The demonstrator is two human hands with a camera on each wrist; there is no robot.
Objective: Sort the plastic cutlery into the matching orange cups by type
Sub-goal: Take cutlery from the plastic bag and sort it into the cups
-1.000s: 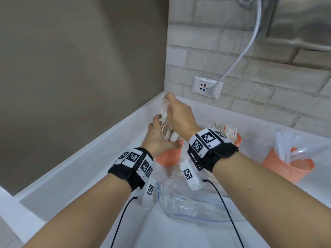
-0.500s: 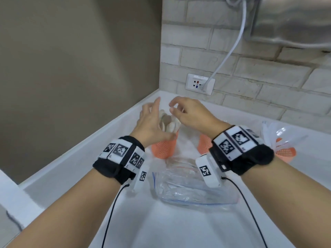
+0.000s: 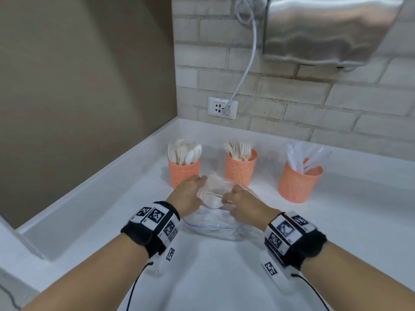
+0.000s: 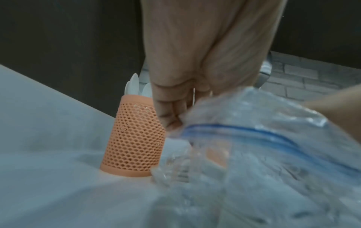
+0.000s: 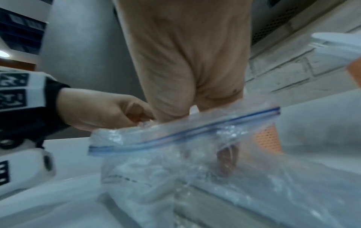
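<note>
Three orange mesh cups stand in a row on the white counter: a spoon cup [image 3: 184,171] [image 4: 134,138], a fork cup [image 3: 240,170] and a knife cup [image 3: 298,186]. In front of them lies a clear zip bag [image 3: 215,221] [image 5: 195,154] with a pale spoon [image 3: 212,202] showing in its mouth. My left hand [image 3: 188,196] [image 5: 101,111] pinches the bag's left rim, right beside the spoon cup. My right hand [image 3: 240,200] reaches into the bag's mouth. Its fingers [image 5: 227,160] show blurred through the plastic, and what they hold is hidden.
A brick wall with a socket [image 3: 222,107] and a white cable [image 3: 249,61] runs behind the cups. A steel appliance [image 3: 325,30] hangs above on the right. A brown wall [image 3: 78,97] closes the left side, along the counter's raised edge [image 3: 94,187].
Both hands have come down from above the spoon cup to the zip bag. The left now pinches its rim and the right has gone into its mouth.
</note>
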